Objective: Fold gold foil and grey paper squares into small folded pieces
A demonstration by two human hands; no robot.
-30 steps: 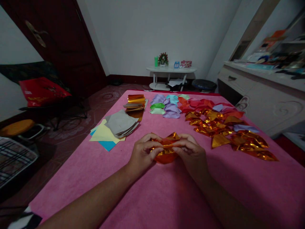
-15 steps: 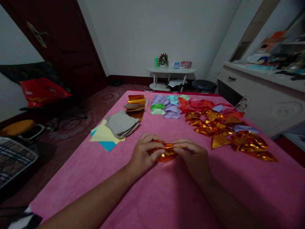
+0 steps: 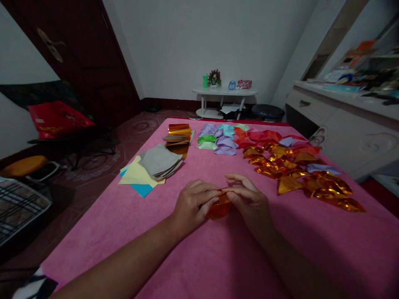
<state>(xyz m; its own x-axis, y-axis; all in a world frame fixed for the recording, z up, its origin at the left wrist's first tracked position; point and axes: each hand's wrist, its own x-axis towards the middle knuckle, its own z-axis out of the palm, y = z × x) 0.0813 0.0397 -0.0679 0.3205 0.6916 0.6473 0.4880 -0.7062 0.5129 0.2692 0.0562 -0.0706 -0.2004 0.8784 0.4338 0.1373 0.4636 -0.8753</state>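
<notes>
Between my two hands is a shiny orange-gold foil paper (image 3: 219, 209), partly folded and mostly covered by my fingers. My left hand (image 3: 195, 203) pinches its left side, thumb and fingers together. At the other side, my right hand (image 3: 249, 203) grips the top edge between thumb and index finger, with another finger lifted away. Right of my hands lie several folded gold foil pieces (image 3: 288, 185). Behind them are folded red paper pieces (image 3: 260, 137) and purple ones (image 3: 226, 144).
A pink cloth (image 3: 187, 257) covers the table. On its left lie grey sheets (image 3: 160, 160), yellow paper (image 3: 134, 176), blue paper (image 3: 141, 189) and stacked gold foil sheets (image 3: 178, 133). A white side table (image 3: 224, 92) stands beyond, and a white cabinet (image 3: 339, 120) at right.
My right hand's fingers have opened out a little, one rising off the foil. The foil has tilted, so more of its lower flap shows below my fingers.
</notes>
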